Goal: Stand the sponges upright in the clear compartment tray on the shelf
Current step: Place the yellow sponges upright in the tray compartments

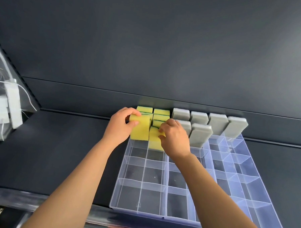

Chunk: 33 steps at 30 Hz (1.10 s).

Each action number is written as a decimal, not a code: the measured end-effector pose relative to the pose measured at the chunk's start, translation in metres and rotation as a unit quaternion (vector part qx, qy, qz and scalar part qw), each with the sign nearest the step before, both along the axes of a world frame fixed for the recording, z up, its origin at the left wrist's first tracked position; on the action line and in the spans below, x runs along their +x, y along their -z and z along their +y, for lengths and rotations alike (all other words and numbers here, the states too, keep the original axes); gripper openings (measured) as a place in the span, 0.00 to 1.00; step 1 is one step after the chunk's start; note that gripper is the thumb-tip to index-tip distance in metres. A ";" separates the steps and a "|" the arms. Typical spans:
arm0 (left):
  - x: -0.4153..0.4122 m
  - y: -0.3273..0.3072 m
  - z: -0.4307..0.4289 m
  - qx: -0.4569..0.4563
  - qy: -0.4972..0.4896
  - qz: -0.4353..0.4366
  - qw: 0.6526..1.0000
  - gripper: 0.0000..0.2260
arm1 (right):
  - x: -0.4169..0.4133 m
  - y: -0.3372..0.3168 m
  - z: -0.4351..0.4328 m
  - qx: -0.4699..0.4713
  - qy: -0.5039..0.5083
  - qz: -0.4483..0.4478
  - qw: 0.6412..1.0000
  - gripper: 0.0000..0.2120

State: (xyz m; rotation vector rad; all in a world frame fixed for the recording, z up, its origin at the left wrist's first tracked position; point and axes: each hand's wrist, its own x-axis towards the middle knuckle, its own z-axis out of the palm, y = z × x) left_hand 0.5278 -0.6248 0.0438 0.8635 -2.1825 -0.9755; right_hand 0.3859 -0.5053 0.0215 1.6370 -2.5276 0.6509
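Left hand [121, 124]: narrow grip, thumb and fingertips pinching the top of a yellow sponge [140, 130]. This one stands upright in the leftmost column of the clear compartment tray [137, 209], near its back-left corner. Right hand [173, 137]: also drawn in to a narrow pinch, on a second yellow sponge [153, 142], upright in the next column and just beside the first. Behind both, more green-backed yellow sponges [161, 112] stand packed toward the tray's back edge. Tray sits on the dark shelf [57, 152], back edge near the shelf's rear wall, front wall near the shelf's front edge. Six grey sponges [200, 135] stand upright in the back rows of the right-hand columns. Rows from mid-tray to the front wall show only clear dividers; both forearms cross above them. A broad stretch of shelf lies left of the tray.
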 end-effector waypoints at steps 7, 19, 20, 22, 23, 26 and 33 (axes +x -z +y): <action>0.000 0.006 0.000 -0.075 0.015 0.000 0.997 0.10 | -0.002 0.004 0.000 0.013 0.003 0.035 0.999 0.09; -0.009 0.015 -0.006 -0.063 -0.009 0.021 0.998 0.11 | 0.000 0.002 0.001 -0.013 -0.006 0.021 1.000 0.11; -0.010 0.016 -0.006 -0.066 -0.011 0.016 0.998 0.10 | 0.000 0.002 0.001 -0.013 -0.006 0.020 1.000 0.11; -0.011 0.020 -0.005 -0.083 -0.022 0.012 0.996 0.10 | -0.001 0.002 0.001 -0.014 -0.006 0.019 1.000 0.10; -0.011 0.022 -0.004 -0.098 -0.028 0.013 0.995 0.10 | -0.001 0.002 0.001 -0.016 -0.006 0.019 1.000 0.10; -0.010 0.027 0.001 -0.138 -0.029 0.021 0.990 0.09 | -0.001 0.003 0.000 -0.019 -0.005 0.017 1.000 0.11; -0.001 0.027 -0.007 -0.121 0.041 -0.048 0.991 0.07 | 0.000 0.005 0.000 -0.027 -0.003 0.024 0.999 0.11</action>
